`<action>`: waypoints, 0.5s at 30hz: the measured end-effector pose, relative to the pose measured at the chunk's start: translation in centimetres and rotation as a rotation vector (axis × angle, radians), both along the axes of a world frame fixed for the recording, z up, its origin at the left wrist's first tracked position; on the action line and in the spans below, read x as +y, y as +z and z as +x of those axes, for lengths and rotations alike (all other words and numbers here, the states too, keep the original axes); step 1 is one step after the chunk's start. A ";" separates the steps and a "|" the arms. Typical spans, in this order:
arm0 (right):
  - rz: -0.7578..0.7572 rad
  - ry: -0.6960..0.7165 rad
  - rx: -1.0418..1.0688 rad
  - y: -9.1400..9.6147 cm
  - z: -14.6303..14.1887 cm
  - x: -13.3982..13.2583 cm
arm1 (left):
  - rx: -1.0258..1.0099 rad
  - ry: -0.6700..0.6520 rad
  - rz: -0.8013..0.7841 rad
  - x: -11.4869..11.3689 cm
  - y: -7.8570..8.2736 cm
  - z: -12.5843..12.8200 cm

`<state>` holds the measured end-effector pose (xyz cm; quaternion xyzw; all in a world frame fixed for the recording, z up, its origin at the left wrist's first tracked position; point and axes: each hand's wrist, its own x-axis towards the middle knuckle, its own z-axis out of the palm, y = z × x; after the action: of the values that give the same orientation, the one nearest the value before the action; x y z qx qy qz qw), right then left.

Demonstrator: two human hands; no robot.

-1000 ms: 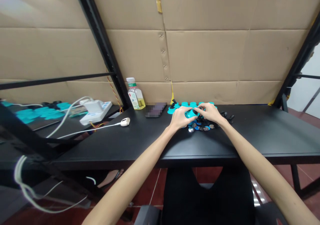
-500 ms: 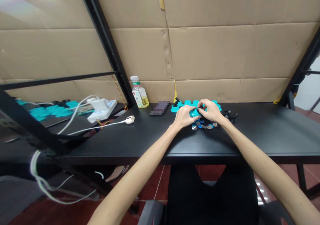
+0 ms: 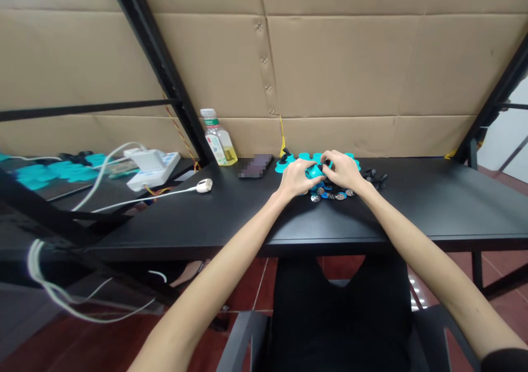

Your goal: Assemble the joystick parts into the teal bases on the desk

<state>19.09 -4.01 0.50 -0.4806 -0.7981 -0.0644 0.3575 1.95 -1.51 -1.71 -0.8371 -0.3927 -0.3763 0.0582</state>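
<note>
My left hand grips a teal rounded piece, thumb and fingers curled round its sides. Close against it, my right hand pinches a small black part at the piece's right side; the fingers hide most of it. Several more teal pieces line the back of the desk behind my hands, one at the left with a black part standing on it. Below my fingers lie several round silvery and blue discs. Small black parts are heaped just right of my right hand.
On the black desk, a bottle of yellow liquid and a dark phone-like slab stand to the left. A white cable plug and a power strip lie farther left. Cardboard walls the back.
The view has shifted a little, so the desk sits higher and slightly left. Both hands keep hold at the same spot, with the fingers hardly changed.
</note>
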 end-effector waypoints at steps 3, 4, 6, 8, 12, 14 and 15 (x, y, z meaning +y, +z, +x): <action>0.014 -0.012 -0.019 0.0 -0.1 -0.2 | 0.006 -0.020 0.004 0.1 0.0 0.0; 0.019 -0.024 -0.011 0.1 -0.1 -0.3 | 0.005 -0.018 0.002 0.1 0.0 0.0; 0.012 -0.077 0.018 0.1 0.0 -0.2 | -0.002 -0.007 -0.003 0.0 0.0 0.0; -0.024 -0.126 0.036 0.2 0.2 0.0 | -0.004 -0.004 -0.009 -0.1 0.0 0.1; -0.049 -0.015 0.031 0.5 0.8 0.4 | -0.001 -0.006 -0.002 0.0 0.0 0.2; -0.020 0.063 0.044 0.6 1.0 0.6 | -0.024 0.004 -0.007 0.1 0.1 0.2; -0.006 0.087 0.055 0.7 1.1 0.6 | -0.043 0.009 -0.016 0.1 0.1 0.2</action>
<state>20.15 -3.38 1.15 -0.4481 -0.8084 -0.0331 0.3803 2.17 -1.44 -1.57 -0.8275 -0.4006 -0.3909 0.0447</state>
